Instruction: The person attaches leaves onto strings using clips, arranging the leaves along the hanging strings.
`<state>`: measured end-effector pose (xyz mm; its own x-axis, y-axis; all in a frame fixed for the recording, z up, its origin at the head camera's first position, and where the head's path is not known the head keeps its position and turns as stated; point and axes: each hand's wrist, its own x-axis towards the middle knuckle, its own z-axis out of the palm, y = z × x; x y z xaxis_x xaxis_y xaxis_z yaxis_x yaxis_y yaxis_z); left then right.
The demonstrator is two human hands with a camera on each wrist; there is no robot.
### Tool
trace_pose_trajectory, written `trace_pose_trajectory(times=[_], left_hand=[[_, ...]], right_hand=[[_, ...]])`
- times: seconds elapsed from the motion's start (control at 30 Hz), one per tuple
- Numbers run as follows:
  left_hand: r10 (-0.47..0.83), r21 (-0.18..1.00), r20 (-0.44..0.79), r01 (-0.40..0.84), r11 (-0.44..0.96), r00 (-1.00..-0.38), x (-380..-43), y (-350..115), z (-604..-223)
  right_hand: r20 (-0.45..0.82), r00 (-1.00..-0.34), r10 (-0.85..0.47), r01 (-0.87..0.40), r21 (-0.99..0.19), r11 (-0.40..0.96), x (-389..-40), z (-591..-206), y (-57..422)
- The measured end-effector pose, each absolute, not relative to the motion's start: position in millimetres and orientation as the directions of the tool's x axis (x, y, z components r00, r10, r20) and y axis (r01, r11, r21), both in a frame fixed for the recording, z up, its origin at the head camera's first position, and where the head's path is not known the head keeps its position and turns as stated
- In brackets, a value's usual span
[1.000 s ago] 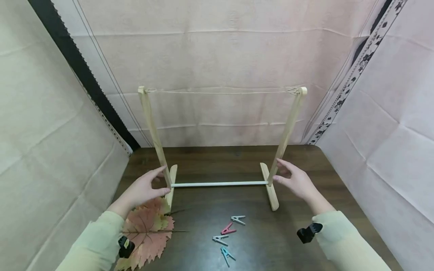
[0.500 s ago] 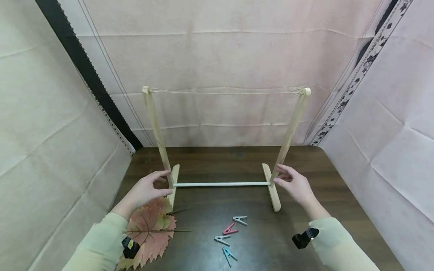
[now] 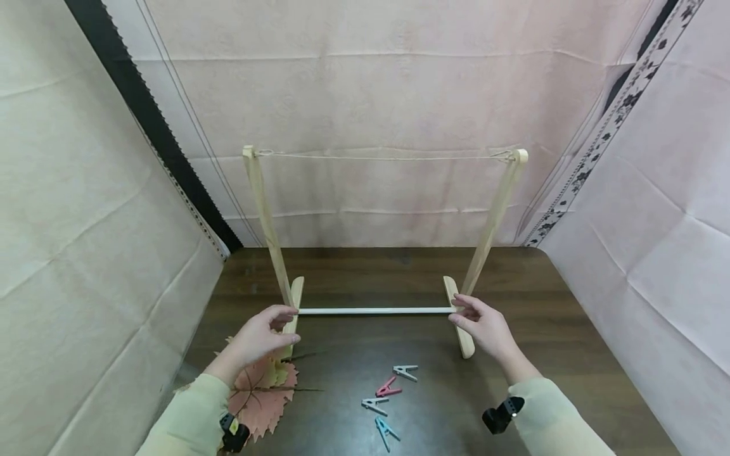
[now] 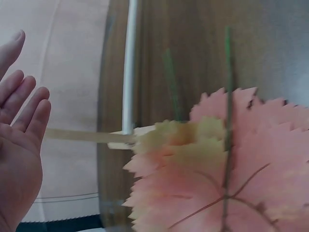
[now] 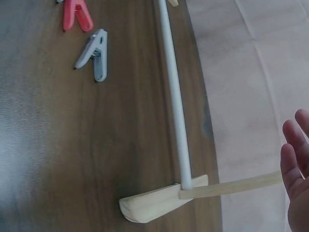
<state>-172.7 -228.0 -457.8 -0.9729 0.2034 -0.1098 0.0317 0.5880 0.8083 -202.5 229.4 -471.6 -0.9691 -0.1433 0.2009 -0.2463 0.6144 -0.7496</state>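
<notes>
A wooden stand has two upright posts (image 3: 269, 234) on flat feet, joined low down by a white rod (image 3: 373, 311). A thin string (image 3: 376, 158) runs between the post tops. In the head view my left hand (image 3: 259, 339) overlaps the left foot, fingers loosely bent, with nothing held. Artificial leaves (image 4: 188, 179), pink and yellow-green with thin stems, lie beneath it. My right hand (image 3: 485, 326) hovers by the right foot (image 5: 149, 203), likewise holding nothing. Both wrist views show relaxed fingers apart from the stand.
Several small clothespins lie on the dark wood table (image 3: 331, 411): a light-blue one (image 3: 386, 432), a pink one (image 3: 388, 386) and greyish ones, such as the nearest to the rod (image 3: 405, 372). Pale cloth walls (image 3: 371, 101) enclose the back and both sides.
Both hands have moved down and nearer to me, away from the lower ends of the posts. The left hand now covers more of the leaves. The stand and clothespins shift slightly right in view.
</notes>
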Motion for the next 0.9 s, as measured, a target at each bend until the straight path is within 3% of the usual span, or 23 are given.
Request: trace_pose_trajectory(times=[0.27, 0.47, 0.6, 0.9], left_hand=[[0.233, 0.805, -0.114, 0.047, 0.592, -0.966, -165, -219, -484], [0.354, 0.676, -0.008, 0.256, 0.691, -0.935, -156, -214, -509], [0.424, 0.652, 0.044, 0.348, 0.673, -0.904, -152, -214, -522], [0.453, 0.674, 0.018, 0.346, 0.653, -0.891, -147, -219, -540]], right_hand=[[0.123, -0.983, -0.133, -0.179, -0.785, 0.593, -197, -483, 221], [0.063, -0.988, -0.141, -0.136, -0.782, 0.608, -192, -503, 217], [0.004, -0.990, -0.143, -0.095, -0.765, 0.637, -188, -515, 216], [0.004, -0.989, -0.150, -0.099, -0.763, 0.639, -186, -533, 214]])
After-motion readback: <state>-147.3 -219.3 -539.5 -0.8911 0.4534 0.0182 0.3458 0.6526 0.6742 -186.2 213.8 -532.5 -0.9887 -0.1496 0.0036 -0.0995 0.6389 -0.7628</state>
